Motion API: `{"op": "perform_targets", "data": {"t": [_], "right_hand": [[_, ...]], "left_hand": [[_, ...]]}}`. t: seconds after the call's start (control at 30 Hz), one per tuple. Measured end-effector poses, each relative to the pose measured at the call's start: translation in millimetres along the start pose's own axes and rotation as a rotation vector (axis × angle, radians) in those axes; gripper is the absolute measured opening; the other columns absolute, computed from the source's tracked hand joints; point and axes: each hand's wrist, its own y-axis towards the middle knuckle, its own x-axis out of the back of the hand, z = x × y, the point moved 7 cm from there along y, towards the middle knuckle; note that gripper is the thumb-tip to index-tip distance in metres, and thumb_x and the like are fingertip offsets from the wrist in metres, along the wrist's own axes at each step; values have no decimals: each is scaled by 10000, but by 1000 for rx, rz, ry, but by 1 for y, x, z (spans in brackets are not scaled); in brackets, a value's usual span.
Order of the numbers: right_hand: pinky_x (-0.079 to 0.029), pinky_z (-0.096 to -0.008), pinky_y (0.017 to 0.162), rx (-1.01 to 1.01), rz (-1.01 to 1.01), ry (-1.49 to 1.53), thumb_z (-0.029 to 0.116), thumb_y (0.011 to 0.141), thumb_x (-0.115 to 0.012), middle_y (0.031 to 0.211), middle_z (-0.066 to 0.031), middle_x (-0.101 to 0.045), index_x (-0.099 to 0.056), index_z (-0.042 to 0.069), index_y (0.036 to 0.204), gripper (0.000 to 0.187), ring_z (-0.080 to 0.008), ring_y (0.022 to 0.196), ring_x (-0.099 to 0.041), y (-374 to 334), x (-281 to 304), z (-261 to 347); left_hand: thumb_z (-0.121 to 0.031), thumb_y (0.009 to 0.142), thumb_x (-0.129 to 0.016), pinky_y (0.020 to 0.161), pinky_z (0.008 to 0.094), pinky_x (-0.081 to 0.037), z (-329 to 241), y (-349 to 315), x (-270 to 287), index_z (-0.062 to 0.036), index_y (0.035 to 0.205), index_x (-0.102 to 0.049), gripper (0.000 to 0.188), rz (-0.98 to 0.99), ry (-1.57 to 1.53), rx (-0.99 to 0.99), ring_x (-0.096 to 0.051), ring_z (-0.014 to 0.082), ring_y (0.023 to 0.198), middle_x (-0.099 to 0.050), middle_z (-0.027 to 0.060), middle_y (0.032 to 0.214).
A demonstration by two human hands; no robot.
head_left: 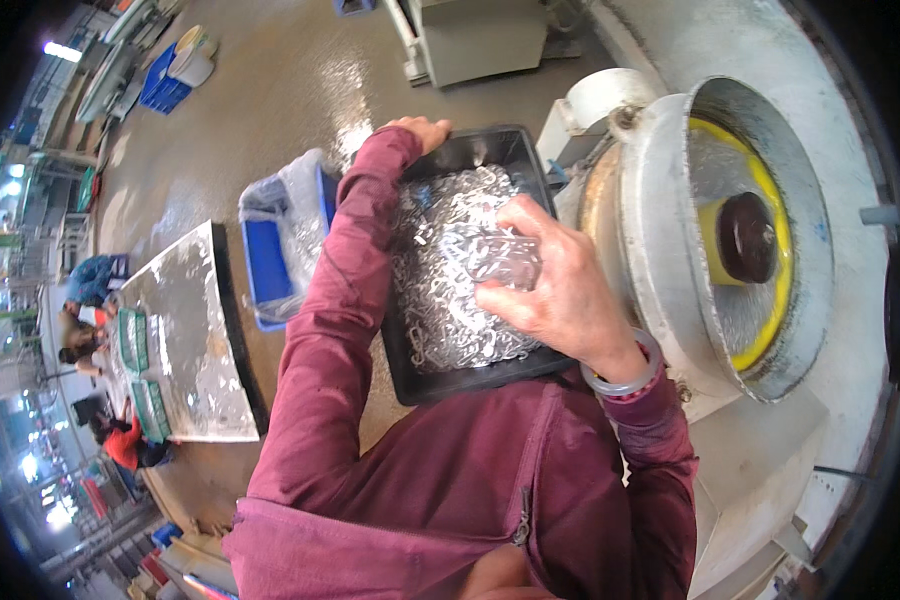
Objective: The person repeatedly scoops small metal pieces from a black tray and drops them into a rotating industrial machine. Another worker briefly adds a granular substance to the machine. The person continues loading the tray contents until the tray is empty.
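Observation:
A black plastic tub (402,385) in front of me holds a heap of small shiny metal hook-shaped pieces (450,290). At its far left corner, my left hand (425,131) is closed over the rim. Over the heap, my right hand (560,285) grips a clear plastic container (505,260) between thumb and fingers. The container's lower part rests among the metal pieces or just above them; I cannot tell which.
Close on the right stands a round metal machine bowl (660,230) with a yellow inner ring and a dark hub. A blue crate (262,255) lined with clear plastic sits left of the tub. Farther left, people work at a pale table (195,350) with green baskets. The floor (270,100) looks wet.

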Motion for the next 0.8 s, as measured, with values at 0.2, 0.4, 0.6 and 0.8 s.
{"op": "perform_targets", "data": {"t": [0.2,0.4,0.6,0.8], "right_hand": [[-465,-286,655,-348,125,248,156,739,-674,771,-83,-594,-481,-72,1150,509,-128,712,-584,-9,-56,-79],[-450,-251,760,-324,107,604,130,775,-652,913,-68,-599,-508,-75,1046,369,-112,837,-554,-2,-42,-87],[-468,-223,722,-163,95,862,88,795,-629,856,-29,-605,-544,13,933,179,-78,770,-572,40,38,22],[-498,-222,565,-62,44,642,227,777,-665,827,-44,-646,-637,43,881,213,-89,670,-624,71,116,93]], "left_hand": [[-366,898,-265,914,477,-398,-9,-13,2,-173,1158,-470,383,-4,41,-137,-521,418,1063,-530,249,1166],[-391,900,-287,856,491,-423,-1,-1,-9,-108,1059,-540,412,-14,-13,3,-536,397,1053,-559,254,1113],[-350,906,-288,843,485,-438,-18,8,-20,-93,1047,-553,395,-22,16,-129,-547,407,1025,-577,251,1075],[-307,914,-275,846,480,-449,-20,16,-13,-92,1062,-561,387,-45,81,-151,-559,424,992,-585,254,1057]]}}
